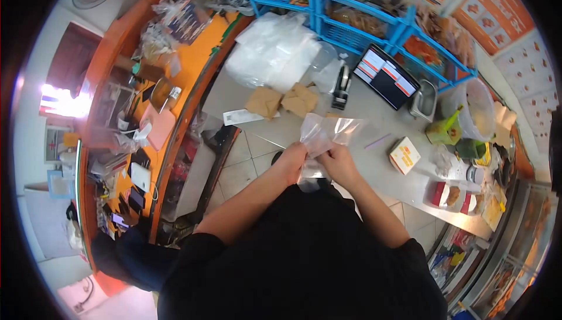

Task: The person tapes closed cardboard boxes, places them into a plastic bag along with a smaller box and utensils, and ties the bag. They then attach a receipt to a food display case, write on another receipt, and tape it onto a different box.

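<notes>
A clear plastic bag (329,128) is stretched between my two hands at the front edge of the metal counter. My left hand (293,160) is closed on its left side, and my right hand (339,162) pinches it on the right. Part of the bag hangs below my fingers. Just beyond it lie two folded brown paper packets (263,102) and a white paper slip (243,116). To the right of my right hand are a thin purple straw (377,141) and a white and yellow box (404,155).
A stack of clear bags (272,51), a black stapler (341,88) and a tablet (386,76) lie toward the back. Blue crates (345,29) line the wall. Right are a green jug (443,131) and red boxes (442,193). A person's sleeve (140,255) shows left, by an orange counter (202,62).
</notes>
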Demonstrator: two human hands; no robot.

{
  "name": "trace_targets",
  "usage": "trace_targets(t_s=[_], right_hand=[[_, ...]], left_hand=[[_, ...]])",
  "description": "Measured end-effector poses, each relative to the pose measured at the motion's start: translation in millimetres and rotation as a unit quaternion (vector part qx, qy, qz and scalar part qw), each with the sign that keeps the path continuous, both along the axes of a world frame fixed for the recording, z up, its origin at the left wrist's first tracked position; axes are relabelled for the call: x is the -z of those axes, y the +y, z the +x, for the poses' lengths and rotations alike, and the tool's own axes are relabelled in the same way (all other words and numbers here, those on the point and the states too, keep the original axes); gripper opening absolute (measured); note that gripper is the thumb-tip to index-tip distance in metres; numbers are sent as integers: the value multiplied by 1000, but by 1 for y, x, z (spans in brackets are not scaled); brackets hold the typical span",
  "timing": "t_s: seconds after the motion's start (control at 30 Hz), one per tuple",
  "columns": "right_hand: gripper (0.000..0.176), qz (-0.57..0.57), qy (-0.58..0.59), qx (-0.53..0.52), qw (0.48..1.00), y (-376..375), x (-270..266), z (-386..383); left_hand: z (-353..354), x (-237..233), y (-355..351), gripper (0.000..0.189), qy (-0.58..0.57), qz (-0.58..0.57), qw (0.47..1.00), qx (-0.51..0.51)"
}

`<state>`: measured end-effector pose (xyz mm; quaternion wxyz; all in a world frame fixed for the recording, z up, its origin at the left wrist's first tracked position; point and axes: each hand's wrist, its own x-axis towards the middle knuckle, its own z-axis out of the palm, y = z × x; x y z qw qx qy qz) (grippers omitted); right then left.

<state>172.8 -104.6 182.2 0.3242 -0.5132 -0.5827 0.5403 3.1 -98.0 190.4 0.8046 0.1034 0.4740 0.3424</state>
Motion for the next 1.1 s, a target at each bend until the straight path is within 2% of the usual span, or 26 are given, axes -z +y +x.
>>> trace_targets(t_s=[0.07,0.1,0.13,0.2,0.23,0.27,0.3,0.33,0.37,0.4,0.47,0.53,0.6,0.63,0.67,0.7,0.73,0.8,0.83,0.9,0.93,0.97,1.0,1.03,1.07,1.1], right_hand=[[15,116,-178,18,977,16,4,15],[15,153,-260,59,952,25,-2,24],[12,128,-312,105,935,39,2,38],[9,109,-369,150,911,58,6,27],[9,58,-188,246,949,64,10,9],[13,1,1,331,944,65,14,-9],[25,-133,143,284,939,64,-12,-36],[25,-129,137,286,940,64,-20,-60],[28,-174,343,246,890,65,-25,-84],[31,-214,532,191,797,69,-30,-106],[40,-179,482,164,842,85,-61,-150],[48,-137,432,148,879,103,-88,-177],[59,9,134,-40,990,117,-108,-189],[66,45,62,-110,991,115,-132,-209],[66,40,58,-101,992,114,-148,-220],[65,139,-75,-179,971,114,-160,-230],[64,231,-206,-249,918,115,-171,-237],[58,212,-425,-100,875,123,-178,-228],[56,207,-492,-12,846,133,-173,-217],[57,422,-609,89,666,156,-150,-189],[57,420,-614,91,662,158,-132,-185],[51,266,-506,134,809,162,-112,-183],[48,99,-367,169,909,166,-94,-181],[48,102,-367,172,909,172,-75,-180],[43,21,-342,133,930,177,-56,-181],[41,-60,-311,96,944,182,-47,-182]], left_hand=[[-49,24,0,23,35,25,999,-17],[-82,24,2,14,178,152,972,-32],[-112,24,4,11,314,274,908,-44],[-169,44,13,17,376,282,879,-81],[-190,48,22,24,436,288,845,-113],[-209,52,29,24,431,286,848,-114],[-224,49,38,29,543,274,784,-119],[-241,48,48,34,647,260,706,-124],[-266,59,55,34,643,261,708,-129],[-296,79,60,27,661,224,712,-77],[-325,81,68,23,675,189,713,-23],[-313,37,77,44,786,406,462,-67],[-295,-21,80,66,694,558,455,15],[-286,-25,85,66,686,562,461,19],[-280,-27,95,58,584,586,560,55],[-280,-30,108,51,469,598,644,91],[-288,-41,126,51,460,604,643,99],[-306,-60,155,32,428,329,816,206],[-316,-53,158,32,421,334,816,213],[-331,-28,167,16,565,539,617,99],[-332,-25,169,16,559,543,619,100],[-333,-24,173,12,425,416,802,61],[-335,-22,176,11,262,261,929,20],[-339,-10,180,11,261,265,928,20],[-346,11,183,12,73,145,985,-59],[-355,26,188,14,-117,16,984,-131]])
